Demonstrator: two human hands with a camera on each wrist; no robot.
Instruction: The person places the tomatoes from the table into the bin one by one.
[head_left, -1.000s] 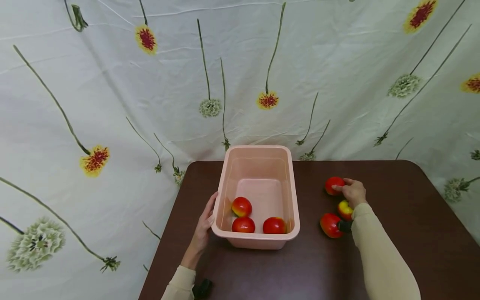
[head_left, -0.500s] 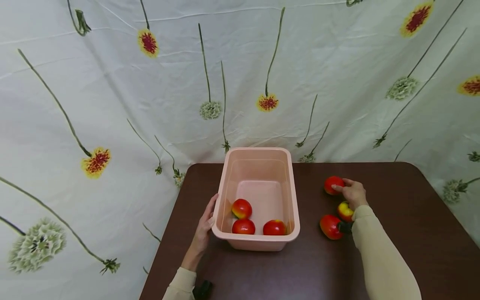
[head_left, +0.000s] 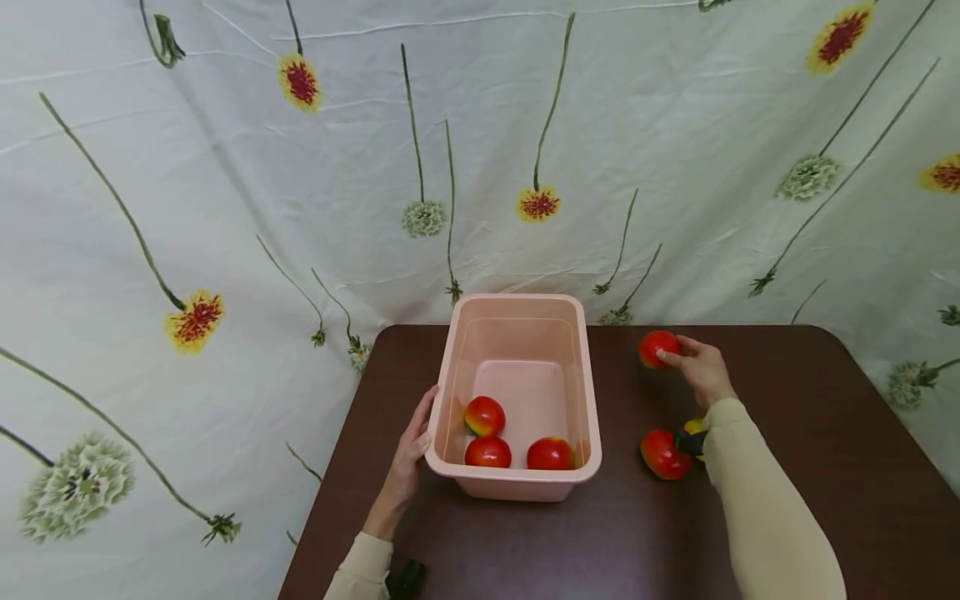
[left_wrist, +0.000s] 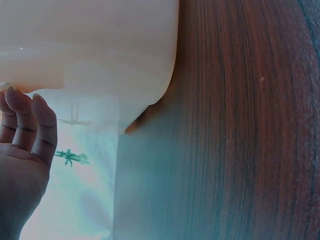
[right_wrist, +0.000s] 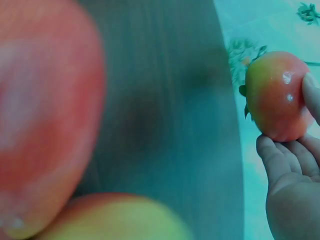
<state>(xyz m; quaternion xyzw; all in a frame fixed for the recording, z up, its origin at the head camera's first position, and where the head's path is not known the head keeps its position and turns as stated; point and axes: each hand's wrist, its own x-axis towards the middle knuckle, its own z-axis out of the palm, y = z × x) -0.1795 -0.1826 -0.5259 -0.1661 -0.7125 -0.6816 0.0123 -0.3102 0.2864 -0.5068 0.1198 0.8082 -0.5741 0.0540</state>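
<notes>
Head: the pink tub, three fruits inside, stands near the far edge of the table; rightward stretches tabletop, then two loose fruits and the red fruit in the right hand. Left wrist: the left hand touches the tub, fingers extended. Right wrist: thumb and fingertips pinch the red fruit.

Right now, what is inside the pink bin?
The pink bin holds three red fruits: left rear fruit, left front fruit and right front fruit. Its near rim covers the front two's lowest edges; the floor beneath them cannot be seen.
</notes>
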